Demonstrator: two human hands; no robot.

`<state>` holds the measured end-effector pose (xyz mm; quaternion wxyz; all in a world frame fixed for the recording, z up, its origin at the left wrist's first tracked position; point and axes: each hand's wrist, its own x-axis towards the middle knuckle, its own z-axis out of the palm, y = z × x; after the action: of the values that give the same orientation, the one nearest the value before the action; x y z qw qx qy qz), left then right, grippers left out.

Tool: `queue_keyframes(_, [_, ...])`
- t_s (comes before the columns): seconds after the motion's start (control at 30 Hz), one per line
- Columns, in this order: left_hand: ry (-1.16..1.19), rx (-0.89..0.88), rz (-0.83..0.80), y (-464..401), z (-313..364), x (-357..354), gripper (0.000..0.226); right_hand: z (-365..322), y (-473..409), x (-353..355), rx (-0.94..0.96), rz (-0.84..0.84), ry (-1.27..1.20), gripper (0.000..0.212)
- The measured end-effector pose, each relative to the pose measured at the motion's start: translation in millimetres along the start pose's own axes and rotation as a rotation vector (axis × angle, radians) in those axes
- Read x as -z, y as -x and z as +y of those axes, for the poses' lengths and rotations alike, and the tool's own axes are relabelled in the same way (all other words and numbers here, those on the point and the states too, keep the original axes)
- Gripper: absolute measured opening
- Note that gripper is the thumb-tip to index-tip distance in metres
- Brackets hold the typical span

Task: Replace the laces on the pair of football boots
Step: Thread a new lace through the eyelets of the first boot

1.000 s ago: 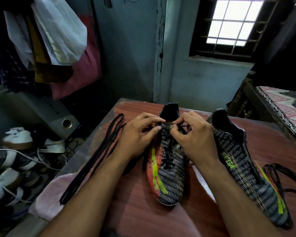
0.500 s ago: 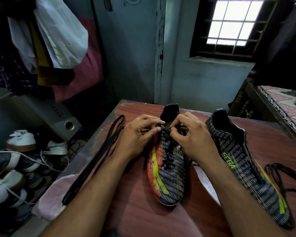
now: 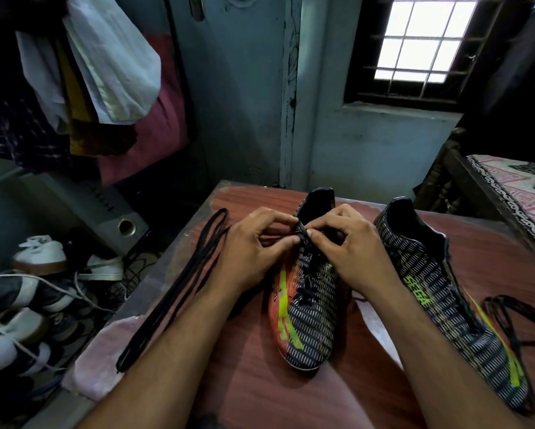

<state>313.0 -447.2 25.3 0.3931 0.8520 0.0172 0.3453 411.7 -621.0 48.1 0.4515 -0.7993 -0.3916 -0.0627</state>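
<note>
At table centre, the boot (image 3: pixel 309 308) is being laced near its top eyelets, its lace (image 3: pixel 301 232) pinched by L hand (image 3: pixel 253 247) & R hand (image 3: pixel 355 252); next, prob. lace ends to be pulled snug & tied.

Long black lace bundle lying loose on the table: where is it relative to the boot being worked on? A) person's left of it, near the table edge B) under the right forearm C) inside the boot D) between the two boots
A: the long black lace bundle lies stretched out at the left edge of the reddish wooden table, left of the black patterned boot both hands work on.
</note>
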Motion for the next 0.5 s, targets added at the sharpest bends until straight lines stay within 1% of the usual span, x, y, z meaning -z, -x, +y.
queue_keyframes(0.07, [-0.063, -0.061, 0.074, -0.4, -0.4, 0.1, 0.013, 0.6, 0.6, 1.2, 0.003, -0.015, -0.007, 0.009])
queue_keyframes(0.1, [-0.079, -0.059, 0.07, 0.0, -0.7, -0.1, 0.009, 0.4, 1.1, 1.2, 0.007, -0.021, -0.009, 0.009])
queue_keyframes(0.13, [-0.084, -0.031, 0.058, 0.1, -0.2, -1.2, 0.007, 0.0, 2.0, 1.5, 0.011, -0.019, -0.009, 0.01])
queue_keyframes(0.17, [-0.044, 0.035, 0.056, 0.2, 0.2, -2.7, 0.008, 0.1, 2.5, 1.6, 0.012, -0.011, -0.005, 0.012])
queue_keyframes(0.2, [0.068, 0.139, 0.078, -1.3, 2.1, -3.3, 0.011, 0.2, 3.1, 1.8, 0.011, 0.005, -0.001, 0.016])
queue_keyframes(0.23, [0.284, 0.264, 0.124, -3.0, 4.4, -2.4, 0.014, 0.2, 3.4, 2.0, 0.009, 0.021, 0.001, 0.022])
queue_keyframes(0.3, [0.806, 0.46, 0.221, -7.1, 9.6, 2.2, 0.017, -0.5, 4.2, 3.8, 0.001, 0.036, -0.009, 0.032])
queue_keyframes(0.33, [0.969, 0.517, 0.266, -7.9, 10.4, 5.7, 0.016, -0.9, 4.8, 4.0, -0.004, 0.023, -0.012, 0.036])
queue_keyframes(0.37, [1.068, 0.549, 0.296, -9.1, 10.2, 8.1, 0.015, -1.5, 5.6, 4.9, -0.011, 0.009, -0.011, 0.04])
queue_keyframes(0.43, [1.104, 0.613, 0.332, -9.3, 9.3, 9.3, 0.016, -2.7, 6.8, 5.6, -0.019, -0.009, 0.004, 0.042])
queue_keyframes(0.47, [1.024, 0.621, 0.323, -9.4, 9.4, 7.8, 0.017, -3.0, 7.4, 6.2, -0.021, -0.007, 0.002, 0.041])
queue_keyframes(0.5, [0.853, 0.569, 0.287, -7.4, 9.3, 6.4, 0.016, -2.5, 7.3, 6.2, -0.023, -0.003, -0.01, 0.039])
